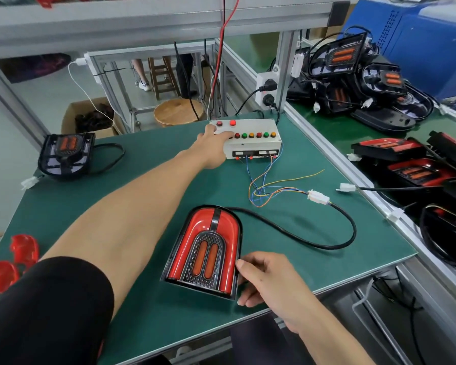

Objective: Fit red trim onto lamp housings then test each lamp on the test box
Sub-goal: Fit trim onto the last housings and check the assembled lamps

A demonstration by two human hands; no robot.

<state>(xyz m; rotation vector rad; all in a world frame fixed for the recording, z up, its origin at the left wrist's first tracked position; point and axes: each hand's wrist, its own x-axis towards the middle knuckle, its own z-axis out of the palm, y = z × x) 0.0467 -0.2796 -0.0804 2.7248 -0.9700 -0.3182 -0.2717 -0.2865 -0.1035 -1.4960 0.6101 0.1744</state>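
A lamp with red trim fitted lies on the green mat near the front edge. My right hand holds its right side, thumb on the rim and fingers curled under the lower corner. Its black cable loops right to a white connector joined to the thin coloured wires of the white test box. My left hand reaches out to the box, fingers stretched onto the left end of its button row. A bare black housing sits at the mat's far left. Loose red trim pieces lie at the left edge.
Finished red-trimmed lamps and cables crowd the right-hand bench. Untrimmed housings are piled at the back right. A power strip hangs on the frame post behind the box. A wooden stool and a cardboard carton stand beyond the bench.
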